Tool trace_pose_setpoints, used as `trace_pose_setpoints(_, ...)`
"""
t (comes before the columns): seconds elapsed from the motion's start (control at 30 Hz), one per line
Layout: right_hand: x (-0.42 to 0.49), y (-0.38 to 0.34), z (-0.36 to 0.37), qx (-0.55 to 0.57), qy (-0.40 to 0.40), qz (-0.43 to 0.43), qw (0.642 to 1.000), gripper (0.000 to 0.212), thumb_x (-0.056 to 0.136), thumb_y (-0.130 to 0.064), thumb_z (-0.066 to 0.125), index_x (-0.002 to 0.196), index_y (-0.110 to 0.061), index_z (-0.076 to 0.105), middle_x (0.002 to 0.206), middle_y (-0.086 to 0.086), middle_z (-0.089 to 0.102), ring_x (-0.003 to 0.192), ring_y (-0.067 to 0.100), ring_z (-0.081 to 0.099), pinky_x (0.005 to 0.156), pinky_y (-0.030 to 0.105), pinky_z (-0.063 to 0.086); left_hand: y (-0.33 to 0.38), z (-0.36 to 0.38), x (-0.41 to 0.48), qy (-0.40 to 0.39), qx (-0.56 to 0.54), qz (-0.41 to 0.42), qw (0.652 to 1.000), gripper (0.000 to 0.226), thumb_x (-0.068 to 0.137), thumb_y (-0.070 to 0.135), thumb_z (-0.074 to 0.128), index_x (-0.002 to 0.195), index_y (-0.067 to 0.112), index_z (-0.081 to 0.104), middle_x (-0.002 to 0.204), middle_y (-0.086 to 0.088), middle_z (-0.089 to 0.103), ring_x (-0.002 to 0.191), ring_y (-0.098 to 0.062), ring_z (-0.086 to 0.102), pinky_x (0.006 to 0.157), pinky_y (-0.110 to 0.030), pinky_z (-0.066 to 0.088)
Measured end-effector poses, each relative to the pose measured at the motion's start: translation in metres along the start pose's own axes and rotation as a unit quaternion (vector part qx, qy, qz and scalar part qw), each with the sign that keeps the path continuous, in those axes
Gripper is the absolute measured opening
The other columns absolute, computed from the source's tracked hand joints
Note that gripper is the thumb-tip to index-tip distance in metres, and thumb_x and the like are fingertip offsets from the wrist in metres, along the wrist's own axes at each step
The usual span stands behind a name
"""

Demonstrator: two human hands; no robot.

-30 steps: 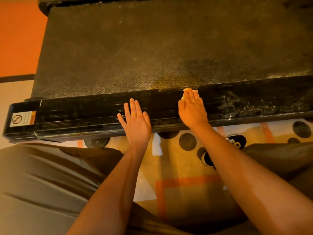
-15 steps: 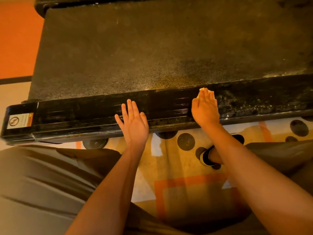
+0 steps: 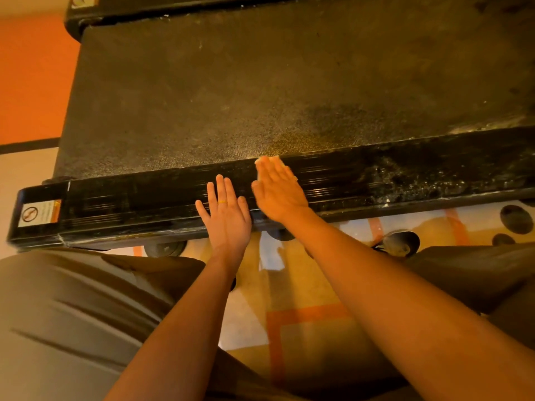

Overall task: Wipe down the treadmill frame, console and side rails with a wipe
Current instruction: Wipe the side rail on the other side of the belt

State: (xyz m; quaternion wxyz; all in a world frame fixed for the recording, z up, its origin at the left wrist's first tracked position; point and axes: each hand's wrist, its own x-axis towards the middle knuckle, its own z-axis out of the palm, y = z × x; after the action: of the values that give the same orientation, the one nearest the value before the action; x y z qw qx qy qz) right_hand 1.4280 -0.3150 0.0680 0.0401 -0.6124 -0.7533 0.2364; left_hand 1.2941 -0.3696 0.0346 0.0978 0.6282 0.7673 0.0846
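The treadmill's black side rail [image 3: 121,204] runs left to right in front of me, with the dark belt [image 3: 260,91] beyond it. My right hand [image 3: 279,191] presses flat on the rail over a pale wipe [image 3: 265,160], which shows only at the fingertips. My left hand [image 3: 227,215] lies flat and open on the rail's near edge, just left of the right hand, a ring on one finger. The rail's right part [image 3: 428,175] is speckled with whitish dust, while the part near my hands looks glossy.
A warning sticker [image 3: 39,214] marks the rail's left end cap. Under the rail a small wheel [image 3: 165,248] shows. A patterned mat [image 3: 307,322] with orange lines and dark circles lies below, my knees [image 3: 72,314] on either side. Orange floor [image 3: 31,79] is at far left.
My right hand slid right along the rail with the wipe, then back left, ending close beside my left hand. The left hand stayed in place.
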Motion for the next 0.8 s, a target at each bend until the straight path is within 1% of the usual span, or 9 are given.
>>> trace_pose_setpoints(0.17, -0.011, 0.108, -0.041, -0.005, 0.046, 0.126, 0.991, 0.060, 0.106, -0.035, 0.019, 0.159, -0.010, 0.008, 0.167, 0.010, 0.004, 0.154, 0.026, -0.002, 0.125, 0.043, 0.002, 0.003, 0.000, -0.001, 0.004, -0.001, 0.000, 1.000, 0.058, 0.108, 0.038, 0.016, 0.160, 0.015, 0.016, 0.168, -0.004, 0.011, 0.156, -0.025, 0.003, 0.122, -0.059, 0.004)
trace_pose_setpoints(0.2, -0.014, 0.117, -0.044, -0.007, 0.049, 0.146, 0.988, 0.060, 0.106, -0.035, 0.018, 0.159, -0.009, 0.008, 0.167, 0.011, 0.005, 0.154, 0.026, -0.002, 0.125, 0.044, 0.002, 0.003, 0.000, -0.001, 0.005, -0.001, -0.001, 1.000, 0.058, 0.108, 0.038, 0.016, 0.160, 0.015, 0.016, 0.168, -0.004, 0.011, 0.156, -0.025, 0.003, 0.122, -0.059, 0.004)
trace_pose_setpoints(0.27, -0.015, 0.110, -0.040, 0.003, 0.052, 0.166, 0.985, 0.062, 0.105, -0.037, 0.017, 0.159, -0.008, 0.005, 0.167, 0.012, 0.001, 0.154, 0.028, -0.005, 0.125, 0.044, -0.001, 0.003, -0.001, -0.001, 0.004, -0.002, -0.003, 1.000, 0.058, 0.108, 0.038, 0.015, 0.160, 0.015, 0.015, 0.168, -0.004, 0.011, 0.156, -0.025, 0.003, 0.123, -0.059, 0.004)
trace_pose_setpoints(0.33, -0.015, 0.083, -0.028, 0.006, 0.046, 0.142, 0.989, 0.064, 0.105, -0.040, 0.017, 0.159, -0.009, 0.002, 0.167, 0.011, -0.002, 0.153, 0.028, -0.009, 0.125, 0.043, -0.004, 0.004, -0.001, -0.002, 0.002, 0.000, -0.007, 1.000, 0.058, 0.108, 0.038, 0.014, 0.161, 0.015, 0.015, 0.169, -0.004, 0.010, 0.156, -0.025, 0.003, 0.123, -0.059, 0.004)
trace_pose_setpoints(0.43, -0.012, 0.048, -0.010, -0.001, 0.027, 0.060, 0.998, 0.063, 0.106, -0.039, 0.021, 0.159, -0.010, 0.005, 0.167, 0.008, 0.000, 0.154, 0.026, -0.008, 0.124, 0.041, -0.005, 0.008, 0.001, -0.001, 0.014, 0.013, -0.024, 1.000, 0.060, 0.106, 0.039, 0.010, 0.160, 0.015, 0.018, 0.168, -0.003, 0.012, 0.156, -0.025, 0.004, 0.122, -0.058, 0.004)
trace_pose_setpoints(0.53, 0.000, 0.052, -0.011, -0.012, 0.014, 0.014, 1.000, 0.060, 0.107, -0.037, 0.021, 0.159, -0.011, 0.007, 0.167, 0.007, 0.003, 0.154, 0.025, -0.004, 0.125, 0.041, -0.001, 0.015, 0.007, 0.001, 0.040, 0.016, -0.048, 0.998, 0.062, 0.104, 0.040, 0.011, 0.159, 0.014, 0.024, 0.167, -0.003, 0.018, 0.155, -0.025, 0.009, 0.122, -0.057, 0.005)
trace_pose_setpoints(0.6, 0.005, 0.065, -0.016, -0.014, 0.006, 0.010, 1.000, 0.059, 0.107, -0.036, 0.021, 0.159, -0.012, 0.006, 0.168, 0.006, 0.001, 0.154, 0.024, -0.005, 0.125, 0.041, -0.001, 0.018, 0.011, 0.001, 0.052, 0.019, -0.059, 0.997, 0.060, 0.105, 0.039, 0.014, 0.158, 0.014, 0.027, 0.166, -0.004, 0.021, 0.155, -0.025, 0.011, 0.122, -0.057, 0.006)
trace_pose_setpoints(0.67, 0.000, 0.078, -0.021, -0.008, 0.011, 0.027, 1.000, 0.059, 0.107, -0.035, 0.022, 0.159, -0.013, 0.004, 0.168, 0.006, -0.001, 0.154, 0.024, -0.007, 0.124, 0.040, -0.003, 0.023, 0.013, 0.001, 0.063, 0.015, -0.073, 0.995, 0.060, 0.105, 0.038, 0.015, 0.158, 0.014, 0.027, 0.166, -0.004, 0.022, 0.155, -0.026, 0.012, 0.122, -0.057, 0.007)
trace_pose_setpoints(0.8, -0.053, 0.093, -0.020, -0.007, 0.029, 0.040, 0.999, 0.061, 0.107, -0.037, 0.022, 0.159, -0.015, 0.000, 0.167, 0.003, -0.005, 0.153, 0.021, -0.011, 0.122, 0.037, -0.007, 0.042, 0.018, 0.002, 0.081, -0.009, -0.117, 0.990, 0.061, 0.105, 0.039, 0.016, 0.158, 0.012, 0.027, 0.166, -0.005, 0.021, 0.155, -0.027, 0.010, 0.123, -0.057, 0.006)
